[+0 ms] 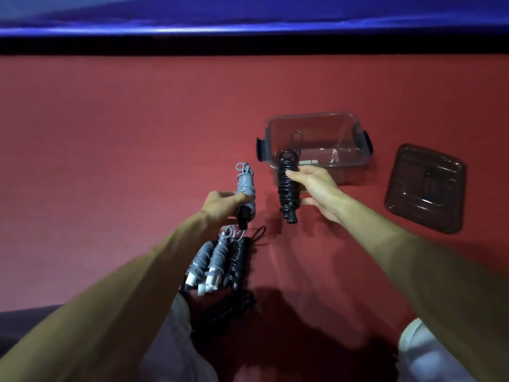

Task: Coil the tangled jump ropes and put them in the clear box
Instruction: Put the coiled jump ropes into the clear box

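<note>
My left hand [220, 206] grips a grey coiled jump rope [246, 183] near its black handle end, holding it upright above the red surface. My right hand [316, 188] holds a black coiled jump rope [286, 183] just in front of the clear box [316, 119]. The box stands open at centre right with dark latches on both ends; a small pale item and a wire loop show inside it. Several more coiled ropes [220, 260], grey and black, lie bundled close to me below my left hand.
The box's dark lid [425, 188] lies flat to the right of the box. A red surface [110, 133] spreads all around, ending in a dark edge and a blue wall at the back. My knees show at the bottom.
</note>
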The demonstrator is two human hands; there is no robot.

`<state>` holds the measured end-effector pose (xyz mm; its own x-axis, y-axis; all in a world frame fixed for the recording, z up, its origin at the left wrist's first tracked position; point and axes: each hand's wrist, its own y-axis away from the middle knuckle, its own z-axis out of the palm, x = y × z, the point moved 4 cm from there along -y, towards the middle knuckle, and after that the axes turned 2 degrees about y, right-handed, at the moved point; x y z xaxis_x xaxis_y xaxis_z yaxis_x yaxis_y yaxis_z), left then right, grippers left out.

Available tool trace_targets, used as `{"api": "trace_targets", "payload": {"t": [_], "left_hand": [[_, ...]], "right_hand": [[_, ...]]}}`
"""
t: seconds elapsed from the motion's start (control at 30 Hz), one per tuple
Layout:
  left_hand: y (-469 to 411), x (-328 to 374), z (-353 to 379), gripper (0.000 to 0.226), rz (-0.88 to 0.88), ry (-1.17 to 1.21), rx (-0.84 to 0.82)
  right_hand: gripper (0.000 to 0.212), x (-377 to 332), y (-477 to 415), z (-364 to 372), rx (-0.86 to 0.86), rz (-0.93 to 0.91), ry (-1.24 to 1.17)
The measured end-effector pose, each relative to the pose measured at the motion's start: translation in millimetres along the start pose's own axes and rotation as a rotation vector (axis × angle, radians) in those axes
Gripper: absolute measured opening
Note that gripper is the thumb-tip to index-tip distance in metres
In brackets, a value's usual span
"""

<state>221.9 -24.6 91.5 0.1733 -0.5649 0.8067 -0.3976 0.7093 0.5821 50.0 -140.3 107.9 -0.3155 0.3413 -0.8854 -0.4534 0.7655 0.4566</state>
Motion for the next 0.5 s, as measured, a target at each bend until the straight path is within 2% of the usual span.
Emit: {"api": "trace_targets", "payload": {"t": [0.07,0.27,0.4,0.5], "left_hand": [[-13.3,26.6,15.0,0.010,0.052,0.052,-0.029],[-77.2,88.9,67.7,0.021,0.174,0.018,-0.075],[-126.9,101.6,93.9,0.014,0.203,-0.135,-0.066],[-159.3,102.3,104.0,0.026,0.190,-0.287,-0.014]], "right_hand": [[0.015,-12.9,-10.6,-13.4,0.024,-0.019,-0.025],[0.019,-34.8,-72.0,-57.1,0.118,-0.039,0.000],[0.022,-33.9,-120.0,-71.7,0.151,-0.023,0.058],[0.009,-30.4,-149.1,-77.1,0.136,-0.005,0.102]]}}
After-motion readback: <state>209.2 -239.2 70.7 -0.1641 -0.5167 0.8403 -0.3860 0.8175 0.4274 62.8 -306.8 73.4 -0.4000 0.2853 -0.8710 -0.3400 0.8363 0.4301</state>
